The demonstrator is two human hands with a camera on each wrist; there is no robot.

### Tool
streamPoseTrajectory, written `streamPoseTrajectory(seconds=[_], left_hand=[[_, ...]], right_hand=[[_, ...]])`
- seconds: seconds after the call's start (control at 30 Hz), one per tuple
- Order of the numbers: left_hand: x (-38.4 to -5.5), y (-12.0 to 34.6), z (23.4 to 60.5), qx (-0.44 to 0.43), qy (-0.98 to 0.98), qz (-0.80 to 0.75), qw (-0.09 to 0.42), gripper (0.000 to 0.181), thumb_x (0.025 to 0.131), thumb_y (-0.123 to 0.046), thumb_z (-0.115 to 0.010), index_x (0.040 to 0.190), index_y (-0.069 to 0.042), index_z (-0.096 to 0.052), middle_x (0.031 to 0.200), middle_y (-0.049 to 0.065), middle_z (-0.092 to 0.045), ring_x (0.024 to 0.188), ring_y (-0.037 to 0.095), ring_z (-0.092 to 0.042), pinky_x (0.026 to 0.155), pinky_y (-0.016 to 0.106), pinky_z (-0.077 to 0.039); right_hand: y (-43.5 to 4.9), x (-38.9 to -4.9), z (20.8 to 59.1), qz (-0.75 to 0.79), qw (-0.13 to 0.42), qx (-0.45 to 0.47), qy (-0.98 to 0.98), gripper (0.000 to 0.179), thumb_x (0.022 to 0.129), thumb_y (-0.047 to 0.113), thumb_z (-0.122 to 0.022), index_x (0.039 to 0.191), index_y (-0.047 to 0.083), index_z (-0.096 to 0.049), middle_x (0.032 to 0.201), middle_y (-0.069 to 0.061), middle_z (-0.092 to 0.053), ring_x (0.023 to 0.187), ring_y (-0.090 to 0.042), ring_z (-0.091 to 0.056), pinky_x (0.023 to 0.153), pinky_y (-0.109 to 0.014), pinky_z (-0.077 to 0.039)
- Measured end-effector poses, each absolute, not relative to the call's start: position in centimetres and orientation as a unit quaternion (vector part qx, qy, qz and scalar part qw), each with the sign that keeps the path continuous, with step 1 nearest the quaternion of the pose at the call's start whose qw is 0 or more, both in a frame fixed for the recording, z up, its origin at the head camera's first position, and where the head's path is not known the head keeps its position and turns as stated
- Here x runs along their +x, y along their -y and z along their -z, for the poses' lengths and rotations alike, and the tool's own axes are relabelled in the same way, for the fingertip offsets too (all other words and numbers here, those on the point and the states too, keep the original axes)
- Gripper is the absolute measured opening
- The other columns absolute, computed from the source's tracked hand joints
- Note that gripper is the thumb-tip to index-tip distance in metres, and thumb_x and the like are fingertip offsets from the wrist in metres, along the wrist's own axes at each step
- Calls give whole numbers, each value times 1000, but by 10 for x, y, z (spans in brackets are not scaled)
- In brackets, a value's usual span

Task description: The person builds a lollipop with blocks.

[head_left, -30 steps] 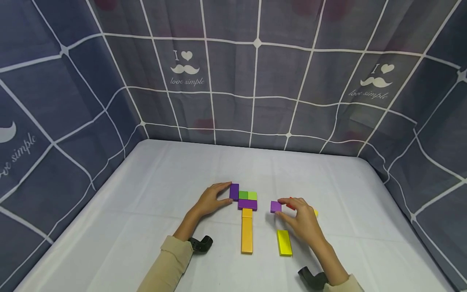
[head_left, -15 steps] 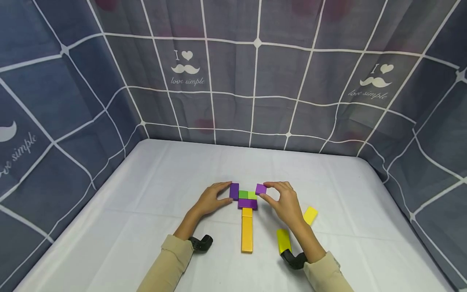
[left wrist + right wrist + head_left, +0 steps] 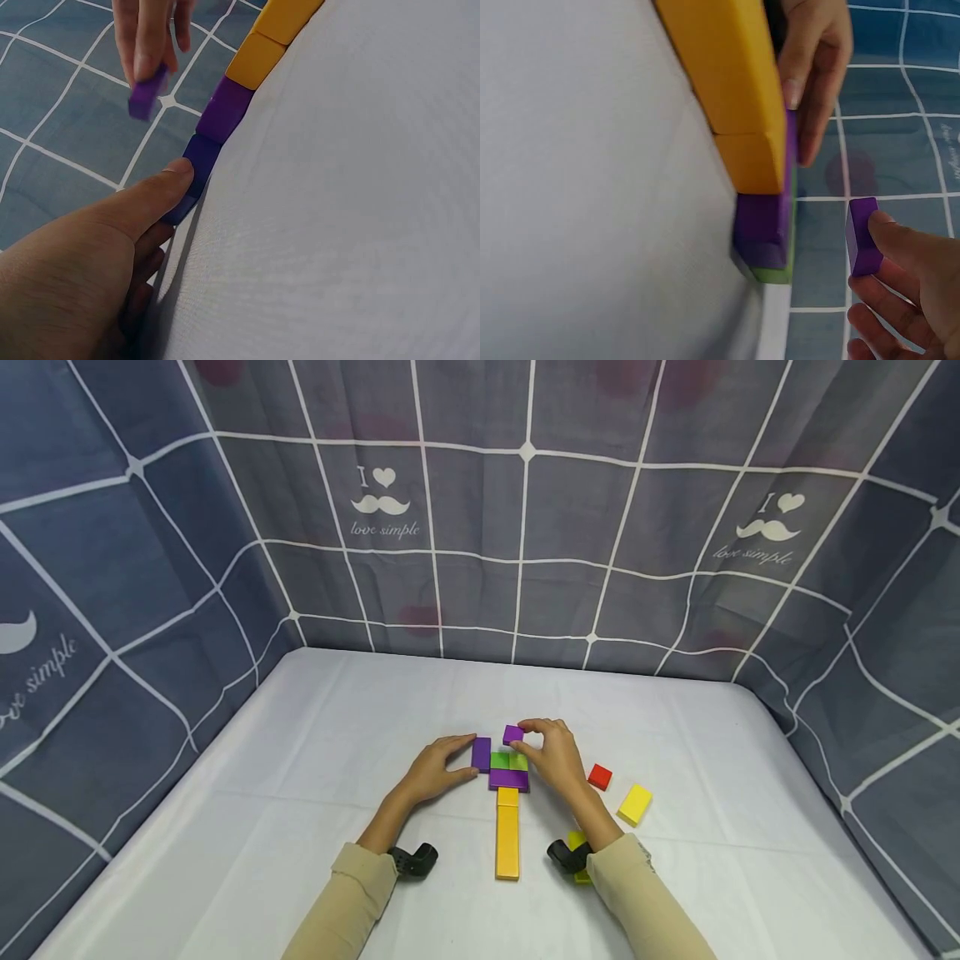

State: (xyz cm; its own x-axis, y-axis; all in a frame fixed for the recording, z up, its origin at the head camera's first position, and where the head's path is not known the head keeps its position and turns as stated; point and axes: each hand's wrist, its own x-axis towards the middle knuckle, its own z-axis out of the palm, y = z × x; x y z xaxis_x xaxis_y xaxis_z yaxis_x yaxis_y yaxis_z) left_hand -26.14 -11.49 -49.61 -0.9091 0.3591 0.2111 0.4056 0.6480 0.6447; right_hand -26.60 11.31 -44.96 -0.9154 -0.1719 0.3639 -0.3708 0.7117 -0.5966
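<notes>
Between the thumb and fingers of my right hand (image 3: 555, 756) a small purple block (image 3: 513, 734) is pinched. The right wrist view shows that purple block (image 3: 862, 240) raised above the table. My left hand (image 3: 433, 770) pinches a dark purple block (image 3: 482, 755) by its two ends as it lies on the table. Beside that block sit a green block (image 3: 499, 761) and a light green block (image 3: 519, 762), the latter partly behind the right fingers. A purple oblong block (image 3: 508, 779) lies along their near side. Below it run a short orange block (image 3: 507, 797) and a long orange block (image 3: 507, 843).
To the right lie a red block (image 3: 600, 777) and a yellow block (image 3: 635, 805). Another yellow block (image 3: 576, 840) is mostly hidden under the right wrist and its black camera mount (image 3: 568, 857). A dark checked curtain (image 3: 480, 585) surrounds the white table (image 3: 360, 693).
My right hand has carried the small purple block leftward and away from me, from the table's right side to above the green blocks. The red block has come into view. My left hand stays put.
</notes>
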Motion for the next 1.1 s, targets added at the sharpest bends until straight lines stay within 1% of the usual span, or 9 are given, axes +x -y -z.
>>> streamPoseTrajectory(seconds=[0.17,0.37,0.53,0.77,0.97,1.1], left_hand=[[-262,115,496,-210,907,364,28,63,82,-37,-68,136,-14,-47,135,7,-49,125,29,-41,104,48,-31],[-263,115,498,-218,904,367,27,62,83,-36,-68,136,-12,-47,134,8,-49,125,29,-41,104,47,-31],[-263,116,498,-216,907,359,26,62,83,-36,-67,136,-12,-47,135,7,-49,126,28,-40,105,48,-29],[-264,117,499,-216,908,357,25,62,83,-36,-67,136,-12,-47,135,7,-49,126,28,-40,105,47,-29],[-265,117,500,-218,908,356,28,63,83,-38,-67,136,-12,-47,135,7,-49,126,28,-40,105,47,-29],[-265,117,500,-220,908,355,30,63,83,-38,-67,136,-12,-47,135,7,-49,126,28,-40,105,47,-30]], right_hand=[[-107,-274,458,-336,119,142,923,32,79,24,-74,105,7,-69,97,-5,-67,95,-25,-55,84,-39,-46],[-104,-276,466,-326,99,132,931,31,79,23,-74,105,6,-69,97,-5,-68,93,-23,-54,85,-38,-45],[-102,-278,469,-321,99,136,932,31,79,22,-74,106,6,-69,98,-5,-68,92,-23,-54,84,-37,-45],[-102,-279,473,-306,90,141,937,32,81,22,-73,109,7,-68,102,-5,-67,96,-23,-55,88,-38,-45],[-101,-279,472,-300,94,151,937,30,81,19,-72,108,6,-69,101,-7,-67,94,-24,-56,85,-39,-46],[-100,-278,471,-296,87,155,939,29,82,19,-71,109,7,-69,102,-7,-67,95,-24,-56,84,-39,-47]])
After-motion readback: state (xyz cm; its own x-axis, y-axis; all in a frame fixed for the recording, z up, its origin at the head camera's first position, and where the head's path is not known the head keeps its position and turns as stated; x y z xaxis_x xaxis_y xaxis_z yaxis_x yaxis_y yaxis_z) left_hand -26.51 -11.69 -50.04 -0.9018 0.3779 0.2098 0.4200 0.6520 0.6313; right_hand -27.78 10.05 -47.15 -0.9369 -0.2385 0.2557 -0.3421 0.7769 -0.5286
